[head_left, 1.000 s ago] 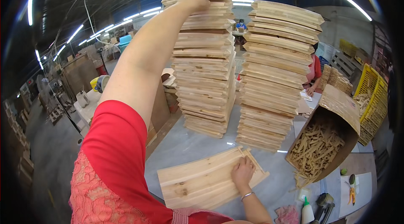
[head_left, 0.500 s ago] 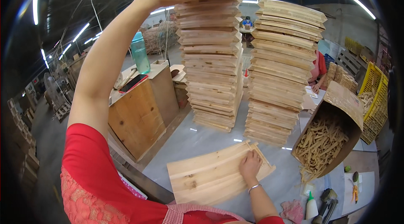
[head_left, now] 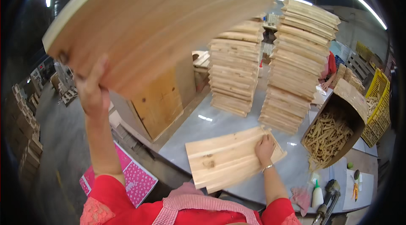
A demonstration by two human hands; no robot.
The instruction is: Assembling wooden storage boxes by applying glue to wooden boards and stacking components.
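My left hand [head_left: 93, 90] holds a wide wooden board [head_left: 160, 26] by its lower left edge, raised high at the upper left. The raised board is blurred and covers the top of the left stack. A second pale wooden panel [head_left: 224, 155], with knots and a narrow strip along its right end, lies on the grey table [head_left: 177, 136]. My right hand [head_left: 264, 148] is closed at that panel's right end, beside the strip; its fingertips are partly hidden. Behind stand two tall piles of boards, the left stack [head_left: 234, 70] and the right stack [head_left: 296, 64].
A tipped cardboard box [head_left: 355, 102] spills thin wood strips [head_left: 327, 138] at the right. A yellow crate [head_left: 378, 111] stands beyond it. A glue bottle [head_left: 317, 195], a pink cloth [head_left: 301, 199] and a dark tool [head_left: 330, 199] lie near right. Another person's hand [head_left: 325, 85] shows behind the stacks.
My left hand has brought a board off the top of the left stack, down and leftward toward me. My right hand stays at the panel's right end, its fingers now more curled.
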